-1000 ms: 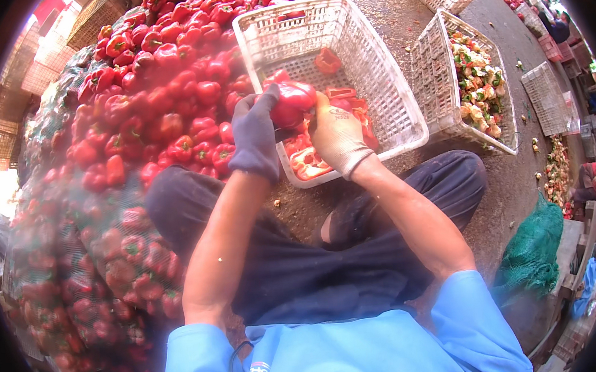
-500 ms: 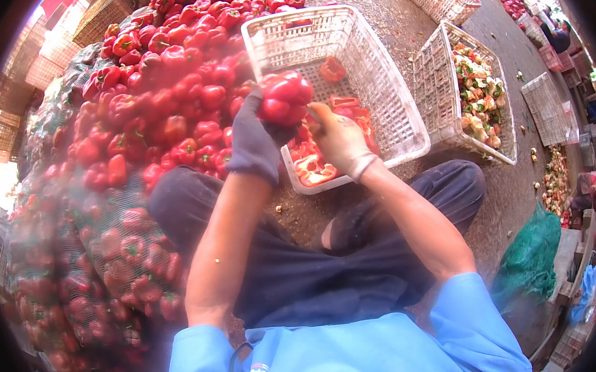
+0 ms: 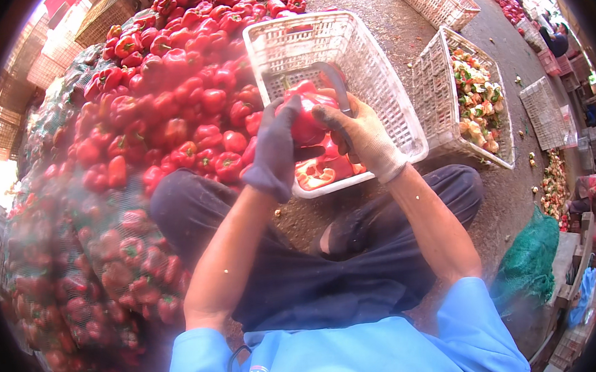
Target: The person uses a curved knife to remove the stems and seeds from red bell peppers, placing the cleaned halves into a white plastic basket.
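Note:
A whole red bell pepper [image 3: 305, 122] is between my hands, above the near end of a white plastic crate [image 3: 403, 102]. My left hand [image 3: 273, 153], in a dark glove, is closed round the pepper's left side. In a pale, stained glove, my right hand [image 3: 372, 143] grips a knife with a curved grey blade [image 3: 337, 86]; its handle is hidden in the fingers. The blade rises above the hand at the pepper's right side, and the right fingers touch the pepper. Cut red pepper pieces [image 3: 316, 173] lie in the crate below.
Whole red peppers [image 3: 187, 76] are heaped at the left, beside net sacks [image 3: 103, 269] full of peppers. A second crate [image 3: 449, 123] holds pepper cores [image 3: 478, 97] at the right. More crates [image 3: 437, 0] stand beyond. A green net sack [image 3: 527, 253] lies at lower right.
My right hand has turned and come up to the pepper, and the curved blade now shows. The left hand has lowered slightly and tilted the pepper.

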`<state>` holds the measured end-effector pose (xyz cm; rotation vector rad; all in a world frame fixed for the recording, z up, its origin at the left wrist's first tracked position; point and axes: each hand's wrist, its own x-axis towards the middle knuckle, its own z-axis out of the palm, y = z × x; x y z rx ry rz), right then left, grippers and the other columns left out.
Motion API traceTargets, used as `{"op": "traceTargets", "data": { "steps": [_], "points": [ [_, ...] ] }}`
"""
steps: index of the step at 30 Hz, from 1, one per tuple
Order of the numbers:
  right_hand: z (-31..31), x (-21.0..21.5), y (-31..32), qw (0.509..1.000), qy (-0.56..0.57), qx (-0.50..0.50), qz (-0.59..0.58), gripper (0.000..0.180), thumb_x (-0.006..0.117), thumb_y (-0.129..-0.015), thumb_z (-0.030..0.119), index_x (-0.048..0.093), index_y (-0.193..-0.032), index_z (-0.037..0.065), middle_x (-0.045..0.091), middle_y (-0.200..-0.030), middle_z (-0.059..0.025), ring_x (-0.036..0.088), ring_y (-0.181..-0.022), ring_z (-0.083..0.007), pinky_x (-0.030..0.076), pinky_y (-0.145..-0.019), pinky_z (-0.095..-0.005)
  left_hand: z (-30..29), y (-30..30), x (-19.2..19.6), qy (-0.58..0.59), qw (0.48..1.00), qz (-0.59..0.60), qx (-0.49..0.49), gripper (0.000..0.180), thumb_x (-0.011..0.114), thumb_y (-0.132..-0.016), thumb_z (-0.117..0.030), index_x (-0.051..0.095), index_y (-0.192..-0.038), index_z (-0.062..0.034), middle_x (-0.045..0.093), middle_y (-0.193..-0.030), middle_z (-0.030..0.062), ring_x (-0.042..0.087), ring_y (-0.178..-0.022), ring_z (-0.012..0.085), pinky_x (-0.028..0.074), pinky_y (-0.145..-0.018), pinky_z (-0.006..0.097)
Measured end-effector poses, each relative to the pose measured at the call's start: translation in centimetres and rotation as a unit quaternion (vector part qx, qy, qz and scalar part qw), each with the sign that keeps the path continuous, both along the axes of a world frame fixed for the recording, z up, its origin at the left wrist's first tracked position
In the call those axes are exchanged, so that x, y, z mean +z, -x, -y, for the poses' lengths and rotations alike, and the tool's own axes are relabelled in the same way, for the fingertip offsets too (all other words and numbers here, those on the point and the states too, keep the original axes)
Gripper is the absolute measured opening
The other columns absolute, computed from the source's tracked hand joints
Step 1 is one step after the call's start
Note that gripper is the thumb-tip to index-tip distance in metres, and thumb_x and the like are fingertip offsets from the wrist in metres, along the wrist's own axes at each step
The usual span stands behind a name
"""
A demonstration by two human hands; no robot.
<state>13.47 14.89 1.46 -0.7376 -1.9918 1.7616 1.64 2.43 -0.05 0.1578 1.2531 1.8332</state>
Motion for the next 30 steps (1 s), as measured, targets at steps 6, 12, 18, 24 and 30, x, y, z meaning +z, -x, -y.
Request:
{"op": "traceTargets", "data": {
  "steps": [6, 12, 18, 24, 30],
  "points": [
    [-0.3, -1.3, -0.4, 0.996, 0.077, -0.042, -0.003, 0.048, 0.081, -0.099, 0.033, 0.069, -0.139, 0.009, 0.069, -0.083, 0.0032, 0.056, -0.056, -0.0036, 0.041, -0.047, -0.0206, 0.0, 0.3, -1.4, -0.039, 0.999, -0.017, -0.004, 0.053, 0.069, -0.104, -0.034, 0.054, -0.143, -0.0004, 0.070, -0.115, 0.0152, 0.077, -0.087, 0.0226, 0.066, -0.069, 0.035],
    [-1.1, 1.3, -0.9, 0.987, 0.118, -0.099, -0.041, 0.027, 0.083, -0.097, 0.023, 0.078, -0.117, 0.006, 0.073, -0.084, 0.0011, 0.058, -0.059, -0.0037, 0.043, -0.050, -0.0219, -0.1, -0.3, -1.7, -0.142, 0.987, 0.036, -0.067, 0.046, 0.063, -0.107, -0.029, 0.054, -0.143, -0.0020, 0.070, -0.116, 0.0136, 0.076, -0.090, 0.0224, 0.066, -0.066, 0.037],
    [-3.7, 2.3, -2.0, 0.983, 0.172, -0.018, -0.055, 0.021, 0.076, -0.099, 0.025, 0.078, -0.112, 0.008, 0.073, -0.079, -0.0020, 0.054, -0.053, -0.0047, 0.040, -0.047, -0.0212, 0.4, 0.3, -1.8, -0.181, 0.975, 0.021, -0.129, 0.040, 0.058, -0.110, -0.023, 0.057, -0.141, 0.0024, 0.068, -0.121, 0.0125, 0.072, -0.104, 0.0193, 0.060, -0.091, 0.033],
    [-6.8, 0.1, -1.3, 0.961, -0.064, 0.178, -0.201, 0.027, 0.074, -0.100, 0.037, 0.073, -0.111, 0.012, 0.076, -0.085, -0.0052, 0.041, -0.046, -0.0039, 0.034, -0.039, -0.0231, 0.5, 0.5, -3.4, -0.100, 0.965, -0.190, -0.149, 0.050, 0.078, -0.090, 0.005, 0.060, -0.137, 0.0009, 0.064, -0.132, 0.0207, 0.071, -0.111, 0.0284, 0.058, -0.098, 0.038],
    [-5.9, 0.1, -3.2, 0.960, 0.268, 0.055, -0.061, 0.033, 0.074, -0.101, 0.041, 0.071, -0.119, 0.014, 0.074, -0.085, -0.0036, 0.048, -0.049, -0.0039, 0.033, -0.038, -0.0235, 0.4, -0.2, -3.0, -0.143, 0.963, -0.142, -0.181, 0.052, 0.071, -0.095, -0.018, 0.057, -0.141, -0.0001, 0.068, -0.121, 0.0189, 0.072, -0.108, 0.0271, 0.059, -0.095, 0.038]
  ]
}}
